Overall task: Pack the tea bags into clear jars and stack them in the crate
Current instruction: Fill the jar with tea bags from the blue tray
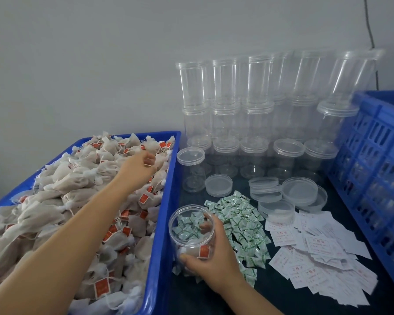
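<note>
The person's right hand (210,258) is wrapped round an open clear jar (191,233) at the near middle of the dark table (282,298), thumb across its near side and fingers curled behind it. The jar is tipped toward the viewer, and at least one tea bag with a red tag lies inside. Through its wall show the green-and-white sachets (241,221) heaped just to its right. The left hand (143,164) reaches far over the blue tray (162,223) on the left, which is piled with tea bags (73,189); its fingers are curled and seem to pinch one bag near the tray's far right corner. Loose clear lids (298,192) and white paper slips (323,248) lie further right. Empty lidded jars (255,105) stand stacked against the far wall. The blue crate (378,142) stands at the right edge.
</note>
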`<state>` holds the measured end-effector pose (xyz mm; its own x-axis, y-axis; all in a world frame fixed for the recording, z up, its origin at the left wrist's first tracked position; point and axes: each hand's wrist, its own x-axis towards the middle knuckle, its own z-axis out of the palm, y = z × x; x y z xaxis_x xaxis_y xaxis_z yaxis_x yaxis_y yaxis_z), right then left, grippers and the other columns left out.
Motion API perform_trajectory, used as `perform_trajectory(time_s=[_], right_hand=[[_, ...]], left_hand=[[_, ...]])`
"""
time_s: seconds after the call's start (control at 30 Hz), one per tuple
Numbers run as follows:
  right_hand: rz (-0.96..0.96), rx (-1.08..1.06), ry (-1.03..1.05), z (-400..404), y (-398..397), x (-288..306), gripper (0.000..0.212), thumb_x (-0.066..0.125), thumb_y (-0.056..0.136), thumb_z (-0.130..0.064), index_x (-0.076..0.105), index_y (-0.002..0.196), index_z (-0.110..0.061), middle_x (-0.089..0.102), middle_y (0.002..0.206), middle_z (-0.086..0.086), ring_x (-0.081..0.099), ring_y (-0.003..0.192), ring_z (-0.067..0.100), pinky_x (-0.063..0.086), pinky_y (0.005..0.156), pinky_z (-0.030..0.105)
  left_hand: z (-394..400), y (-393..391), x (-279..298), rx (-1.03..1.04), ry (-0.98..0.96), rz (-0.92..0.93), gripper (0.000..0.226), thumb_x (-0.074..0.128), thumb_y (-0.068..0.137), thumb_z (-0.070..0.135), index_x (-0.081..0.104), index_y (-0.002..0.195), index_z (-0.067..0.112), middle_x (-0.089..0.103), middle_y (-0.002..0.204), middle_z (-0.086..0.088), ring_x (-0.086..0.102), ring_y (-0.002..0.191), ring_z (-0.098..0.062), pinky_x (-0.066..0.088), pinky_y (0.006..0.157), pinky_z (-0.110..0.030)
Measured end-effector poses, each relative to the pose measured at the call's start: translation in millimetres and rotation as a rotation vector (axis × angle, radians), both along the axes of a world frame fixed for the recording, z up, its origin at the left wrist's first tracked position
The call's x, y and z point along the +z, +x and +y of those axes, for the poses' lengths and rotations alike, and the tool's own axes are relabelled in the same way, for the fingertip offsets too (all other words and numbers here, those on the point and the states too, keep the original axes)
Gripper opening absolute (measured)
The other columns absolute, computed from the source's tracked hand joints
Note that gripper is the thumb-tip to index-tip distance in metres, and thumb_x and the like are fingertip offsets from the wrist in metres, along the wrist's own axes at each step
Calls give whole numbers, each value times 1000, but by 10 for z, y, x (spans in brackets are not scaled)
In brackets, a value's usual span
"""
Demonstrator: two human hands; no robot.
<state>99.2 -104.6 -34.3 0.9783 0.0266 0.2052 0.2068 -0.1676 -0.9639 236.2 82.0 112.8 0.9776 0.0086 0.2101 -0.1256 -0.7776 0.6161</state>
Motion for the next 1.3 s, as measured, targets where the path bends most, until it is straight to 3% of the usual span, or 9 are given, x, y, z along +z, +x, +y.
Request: perform_trajectory(time_s=[0.1, 0.2, 0.37, 0.5, 0.67, 0.8, 0.9, 1.1, 1.3], right_hand=[[-11, -14, -32, -2, 3, -7, 95, 86, 54, -56, 30, 131, -67, 45, 120, -38, 56, 118, 3, 54, 96, 33], [-6, -26, -45, 2, 0, -8, 95, 86, 55, -57, 30, 131, -66, 45, 120, -38, 55, 119, 2, 53, 96, 34], [-9, -28, -32, 5, -8, -8, 96, 86, 55, -55, 31, 133, -64, 46, 122, -38, 53, 118, -3, 56, 91, 32], [2, -2, 11, -5, -15, 16, 92, 89, 57, -43, 36, 129, -65, 49, 118, -37, 55, 115, -3, 60, 78, 28], [2, -15, -22, -18, -22, 15, 95, 87, 54, -51, 33, 131, -63, 46, 120, -39, 54, 115, -5, 58, 86, 30], [3, -27, -53, -9, -9, 18, 96, 85, 54, -55, 31, 134, -61, 45, 121, -39, 54, 118, -1, 55, 93, 33], [-1, -29, -74, -11, -6, 13, 97, 83, 54, -59, 29, 135, -60, 42, 123, -39, 52, 120, -1, 52, 97, 32], [-2, -18, -59, -2, -22, 18, 95, 84, 53, -57, 29, 131, -64, 43, 120, -40, 54, 120, 2, 51, 99, 33], [35, -4, -28, -15, -18, 13, 97, 84, 52, -57, 29, 131, -64, 46, 126, -26, 58, 118, 12, 54, 95, 39]], left_hand=[[-37, 34, -178, -4, 89, 56, 54, 62, 89, 7, 42, 139, 13, 50, 137, -9, 52, 117, -22, 46, 92, -34], [-88, 64, -278, -35, 174, 115, 68, 66, 87, 9, 33, 145, 15, 40, 148, -10, 46, 129, -28, 45, 101, -42], [-128, 129, -399, -53, 181, 165, 76, 65, 88, 11, 22, 150, 25, 44, 144, -11, 54, 119, -28, 50, 87, -37], [-147, 193, -432, -66, 279, 166, 55, 61, 90, 12, 41, 140, 21, 53, 135, -10, 56, 112, -25, 48, 87, -35], [-112, 222, -447, -9, 210, 137, 45, 63, 89, 12, 50, 131, 19, 58, 108, -4, 53, 77, -8, 38, 55, -17], [-29, 195, -406, -2, 258, 109, 33, 65, 89, 16, 57, 121, 17, 61, 110, -7, 58, 89, -18, 44, 62, -23], [14, 140, -343, -23, 266, 39, 18, 67, 88, 22, 59, 103, 16, 63, 96, -5, 57, 79, -16, 42, 59, -24], [44, -36, -101, -53, 178, -99, 29, 74, 80, 33, 46, 79, 26, 54, 74, 1, 48, 63, -12, 37, 55, -23], [-3, -322, 178, -151, 78, -181, 27, 73, 77, 43, 55, 83, 23, 61, 80, 1, 58, 75, -18, 46, 64, -24]])
